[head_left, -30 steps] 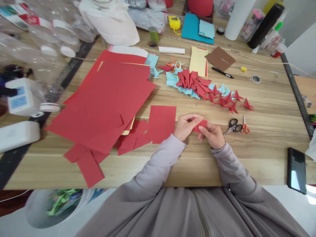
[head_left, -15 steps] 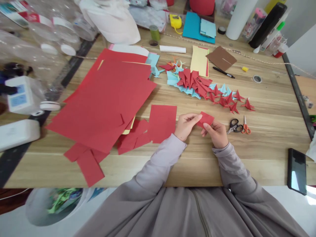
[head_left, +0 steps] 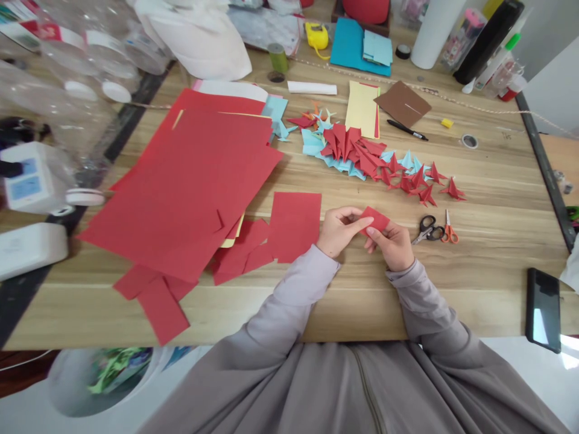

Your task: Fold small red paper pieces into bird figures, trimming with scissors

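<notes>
Near the front of the tabletop (head_left: pixel 493 259), a black phone (head_left: pixel 543 307) lies far to the right and loose red scraps (head_left: pixel 163 310) to the left. Slightly farther, at the middle, the left hand (head_left: pixel 337 232) and right hand (head_left: pixel 394 246) both grip a small red paper (head_left: pixel 377 219) between thumbs and fingers. Black-handled scissors (head_left: pixel 424 232) lie just right; a red sheet (head_left: pixel 296 226), left. Beyond are red and blue folded figures (head_left: pixel 348 147), then brown paper (head_left: pixel 403 105).

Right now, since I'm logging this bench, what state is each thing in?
Small red paper: held
Left hand: pinching paper
Right hand: pinching paper
Orange scissors: apparently closed
Black scissors: lying flat
Phone: face up
Red cranes: folded
Large red sheets: stacked, flat
Bin: open, partly filled
</notes>
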### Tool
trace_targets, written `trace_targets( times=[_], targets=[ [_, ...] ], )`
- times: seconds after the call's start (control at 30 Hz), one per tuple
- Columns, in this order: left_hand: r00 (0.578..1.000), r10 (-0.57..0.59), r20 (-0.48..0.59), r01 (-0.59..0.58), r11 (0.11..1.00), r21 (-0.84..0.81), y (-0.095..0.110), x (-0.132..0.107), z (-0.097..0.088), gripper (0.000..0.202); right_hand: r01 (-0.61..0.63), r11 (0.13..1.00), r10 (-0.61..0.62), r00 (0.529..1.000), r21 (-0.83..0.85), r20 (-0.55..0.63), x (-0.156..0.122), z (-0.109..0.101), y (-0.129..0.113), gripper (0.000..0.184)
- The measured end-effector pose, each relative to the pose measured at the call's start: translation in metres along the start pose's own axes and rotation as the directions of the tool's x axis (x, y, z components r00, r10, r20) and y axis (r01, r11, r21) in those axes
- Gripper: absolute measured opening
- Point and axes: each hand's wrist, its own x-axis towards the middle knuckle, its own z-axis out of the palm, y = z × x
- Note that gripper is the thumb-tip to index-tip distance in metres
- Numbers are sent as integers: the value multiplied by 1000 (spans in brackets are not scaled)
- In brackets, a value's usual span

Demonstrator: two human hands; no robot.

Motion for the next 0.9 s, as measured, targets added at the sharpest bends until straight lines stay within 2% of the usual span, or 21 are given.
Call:
trace_targets(
  times=[0.17, 0.57, 0.73, 0.9],
  targets=[
    [1000, 3, -29, -2, 1000, 32, 1, 0, -1, 21, -19, 1000, 19, 999, 10, 30, -1, -1, -2, 40],
    [997, -25, -67, 24, 1000, -13, -2, 0, 1, 22, 17, 1000, -17, 999, -15, -37, -2, 1, -3, 40],
    [998, -56, -14, 56, 998, -22, 1, -1, 0, 30, -34, 999, 35, 998, -30, 51, -2, 2, -2, 42],
    [998, -61, 12, 61, 998, -6, -2, -2, -1, 25, -57, 998, 60, 991, -30, 123, -3, 3, -1, 40]
  ],
)
